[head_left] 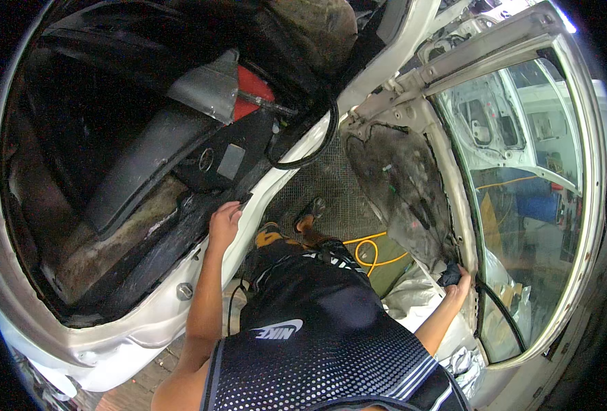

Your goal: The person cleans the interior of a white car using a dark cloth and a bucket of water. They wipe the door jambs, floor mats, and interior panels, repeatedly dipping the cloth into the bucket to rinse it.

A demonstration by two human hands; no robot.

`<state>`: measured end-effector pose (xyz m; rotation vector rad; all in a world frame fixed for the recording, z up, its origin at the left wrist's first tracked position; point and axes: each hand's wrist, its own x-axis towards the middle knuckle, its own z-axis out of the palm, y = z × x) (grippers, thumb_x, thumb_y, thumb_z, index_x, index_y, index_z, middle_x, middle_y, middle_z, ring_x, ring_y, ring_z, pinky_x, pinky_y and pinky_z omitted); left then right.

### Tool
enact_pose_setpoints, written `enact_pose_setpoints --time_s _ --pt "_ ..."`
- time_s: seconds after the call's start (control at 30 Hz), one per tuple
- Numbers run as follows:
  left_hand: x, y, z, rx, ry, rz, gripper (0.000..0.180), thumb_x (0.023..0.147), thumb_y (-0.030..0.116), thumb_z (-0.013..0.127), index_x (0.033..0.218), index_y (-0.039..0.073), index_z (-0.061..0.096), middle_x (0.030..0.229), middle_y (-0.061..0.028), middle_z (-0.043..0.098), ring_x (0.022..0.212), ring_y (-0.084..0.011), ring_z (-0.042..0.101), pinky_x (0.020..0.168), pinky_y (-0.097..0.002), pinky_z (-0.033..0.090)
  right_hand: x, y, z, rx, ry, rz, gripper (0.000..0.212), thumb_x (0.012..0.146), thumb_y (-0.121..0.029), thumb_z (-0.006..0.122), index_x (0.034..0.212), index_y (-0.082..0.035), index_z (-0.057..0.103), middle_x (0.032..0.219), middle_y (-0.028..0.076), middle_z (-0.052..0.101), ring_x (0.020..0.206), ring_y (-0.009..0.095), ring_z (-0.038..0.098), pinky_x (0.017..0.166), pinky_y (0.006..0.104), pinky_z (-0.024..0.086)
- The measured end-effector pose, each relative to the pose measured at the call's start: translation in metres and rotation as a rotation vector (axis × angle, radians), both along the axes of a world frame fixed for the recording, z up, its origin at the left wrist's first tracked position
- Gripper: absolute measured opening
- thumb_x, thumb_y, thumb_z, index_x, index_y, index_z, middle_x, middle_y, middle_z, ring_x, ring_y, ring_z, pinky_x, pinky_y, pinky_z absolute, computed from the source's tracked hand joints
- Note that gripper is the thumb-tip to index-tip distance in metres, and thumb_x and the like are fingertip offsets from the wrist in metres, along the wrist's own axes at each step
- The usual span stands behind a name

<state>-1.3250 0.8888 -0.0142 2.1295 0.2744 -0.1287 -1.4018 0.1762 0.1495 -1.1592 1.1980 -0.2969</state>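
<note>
At the white door sill (276, 179) of a car body, my left hand (225, 225) has its fingers curled together. Something small and dark shows at the fingertips, too small to name. My right hand (458, 286) is closed around a black lumpy piece (448, 275), beside the lower part of the opened car door (466, 240). Whether that piece is cloth or a fitting I cannot tell. A black rubber seal strip (333, 123) loops loosely off the sill beyond my left hand.
Inside the car sits a dark seat (139, 168) with grey and red parts. The door has a window (529, 205) and a stained inner panel (403, 178). A yellow hose (366, 253) and a mesh mat (331, 185) lie underfoot. Crumpled silver sheeting (466, 366) is near my right arm.
</note>
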Motion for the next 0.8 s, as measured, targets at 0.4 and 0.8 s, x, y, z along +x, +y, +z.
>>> enact_pose_setpoints --time_s 0.4,0.8 --pt "-0.099 -0.01 0.008 -0.028 -0.089 0.138 0.024 0.091 0.011 0.064 0.109 -0.004 0.07 0.118 -0.0148 0.069 0.11 -0.0294 0.065 0.098 -0.0359 0.048 0.013 -0.027 -0.029 0.025 -0.202 0.071 0.02 0.089 -0.011 0.058 0.103 0.0 0.066 0.096 0.015 0.073 0.08 0.03 0.071 0.071 0.0393 0.059" --pt "-0.301 -0.107 0.069 0.078 -0.149 0.501 0.024 0.09 0.005 0.064 0.111 -0.007 0.068 0.115 -0.0199 0.069 0.11 -0.0303 0.065 0.098 -0.0355 0.047 -0.022 -0.016 -0.007 0.114 -0.183 0.373 0.022 0.088 -0.015 0.069 0.106 -0.001 0.069 0.1 0.011 0.074 0.085 0.024 0.072 0.076 0.0369 0.058"
